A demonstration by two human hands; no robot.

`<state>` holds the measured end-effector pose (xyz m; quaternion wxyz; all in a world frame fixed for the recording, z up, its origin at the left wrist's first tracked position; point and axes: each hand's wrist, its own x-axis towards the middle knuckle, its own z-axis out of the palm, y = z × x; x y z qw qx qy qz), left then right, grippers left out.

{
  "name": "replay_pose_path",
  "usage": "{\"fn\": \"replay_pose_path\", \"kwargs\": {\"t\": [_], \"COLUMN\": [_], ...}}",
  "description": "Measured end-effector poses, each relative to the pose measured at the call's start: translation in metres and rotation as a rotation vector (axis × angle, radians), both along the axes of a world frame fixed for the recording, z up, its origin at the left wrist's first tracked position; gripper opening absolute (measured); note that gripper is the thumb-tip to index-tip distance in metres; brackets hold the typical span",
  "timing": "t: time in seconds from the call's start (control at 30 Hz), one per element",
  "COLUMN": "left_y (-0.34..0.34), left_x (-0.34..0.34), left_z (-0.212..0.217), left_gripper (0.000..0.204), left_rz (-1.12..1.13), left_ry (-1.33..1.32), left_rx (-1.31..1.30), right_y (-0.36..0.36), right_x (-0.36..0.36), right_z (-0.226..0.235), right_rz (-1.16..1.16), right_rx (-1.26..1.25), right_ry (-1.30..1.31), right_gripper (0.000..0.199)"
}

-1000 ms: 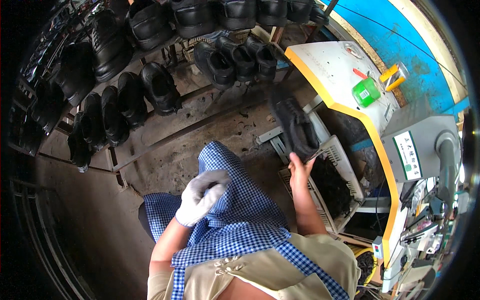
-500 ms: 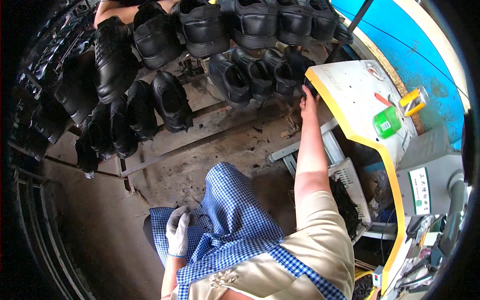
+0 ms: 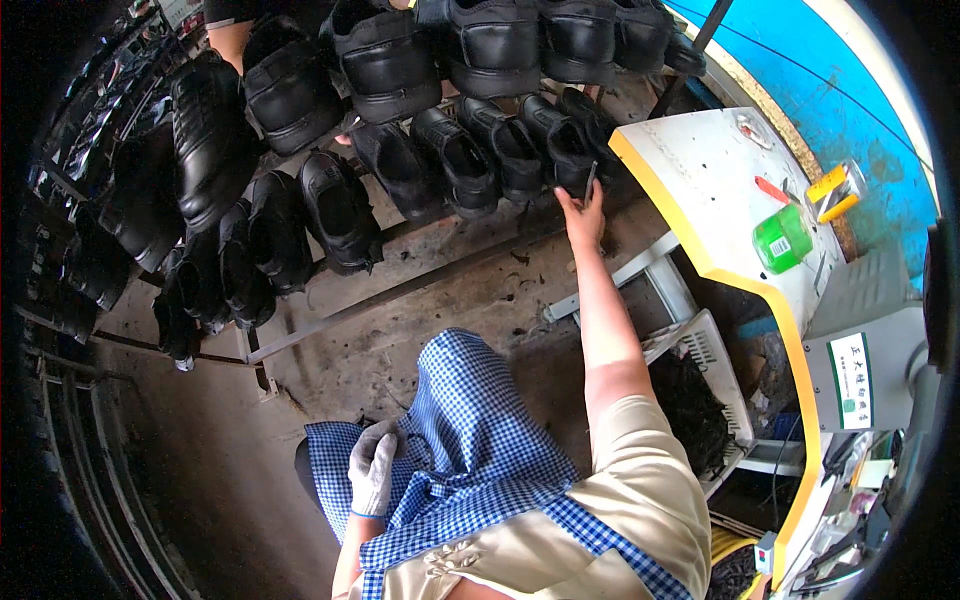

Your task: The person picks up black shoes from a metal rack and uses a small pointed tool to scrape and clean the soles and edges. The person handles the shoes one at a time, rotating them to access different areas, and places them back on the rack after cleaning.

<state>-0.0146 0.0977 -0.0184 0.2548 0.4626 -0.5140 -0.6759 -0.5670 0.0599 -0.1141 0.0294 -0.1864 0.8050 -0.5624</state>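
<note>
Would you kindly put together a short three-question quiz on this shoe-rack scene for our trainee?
1. True or false: the left hand wears a white glove.
2. Where does the right hand reach? A) the green bottle B) a black shoe on the rack C) the white basket
3. Fill in: the left hand rests on a blue checked ____.

Key: 1 true; 2 B; 3 apron.

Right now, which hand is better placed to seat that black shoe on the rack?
The right hand, likely: it is stretched out to the rack and touches the black shoe at the row's end. The gloved left hand rests on the blue checked apron, far from the rack.
</note>
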Motion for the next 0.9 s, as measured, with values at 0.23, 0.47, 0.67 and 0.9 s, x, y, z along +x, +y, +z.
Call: {"fn": "replay_pose_path", "kwargs": {"t": [0.23,0.47,0.67,0.9], "left_y": [0.007,0.016,0.011,-0.022], "left_x": [-0.005,0.004,-0.005,-0.035], "left_z": [0.016,0.008,0.036,0.07], "left_gripper": [0.029,0.027,0.035,0.055], "left_rz": [0.018,-0.016,-0.081,-0.138], "left_ry": [-0.034,0.038,0.105,0.231], "left_rx": [-0.029,-0.007,0.008,-0.29], "right_y": [-0.027,0.05,0.139,0.135], "right_x": [-0.013,0.052,0.18,0.278], "right_z": [0.014,0.024,0.128,0.159], "right_rz": [-0.051,-0.215,0.038,0.492], "right_rx": [-0.179,-0.213,-0.169,-0.107], "right_ry": [-0.265,0.272,0.277,0.214], "right_gripper": [0.111,0.093,0.086,0.09]}}
